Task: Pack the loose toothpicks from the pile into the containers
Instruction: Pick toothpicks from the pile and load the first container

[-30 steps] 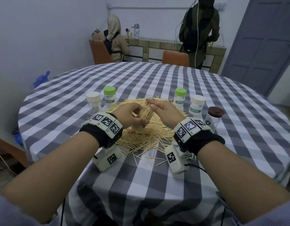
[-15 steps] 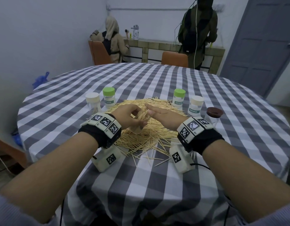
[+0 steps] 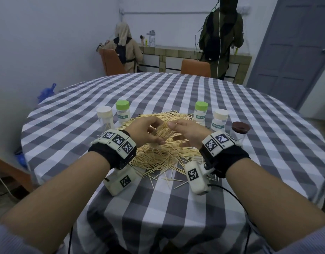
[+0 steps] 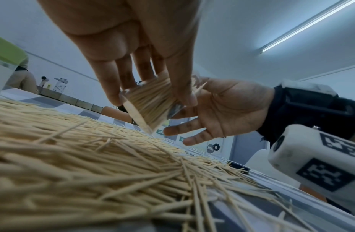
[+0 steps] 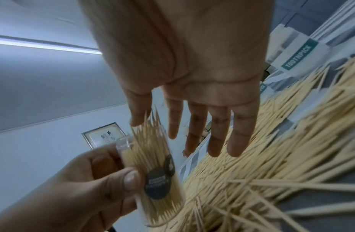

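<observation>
A big pile of loose toothpicks (image 3: 163, 154) lies on the checked tablecloth in front of me. My left hand (image 3: 147, 132) grips a clear container (image 5: 152, 169) crammed with toothpicks, tilted above the pile; it also shows as a clear container (image 4: 148, 102) in the left wrist view. Its mouth is uncovered and toothpick tips stick out. My right hand (image 3: 185, 132) hovers just right of the container's mouth with straight fingers (image 5: 216, 135), holding nothing. Whether its thumb touches the tips I cannot tell.
Capped containers stand behind the pile: a cream-lidded one (image 3: 105, 117) and a green-lidded one (image 3: 122, 111) at left, another green one (image 3: 201, 111), a cream one (image 3: 220, 120) and a brown-lidded one (image 3: 240, 130) at right. Two people work at a counter (image 3: 185, 52) beyond the table.
My right hand has drawn back a little from the container's mouth and its fingers have spread. The left hand keeps holding the container, slightly lower over the pile.
</observation>
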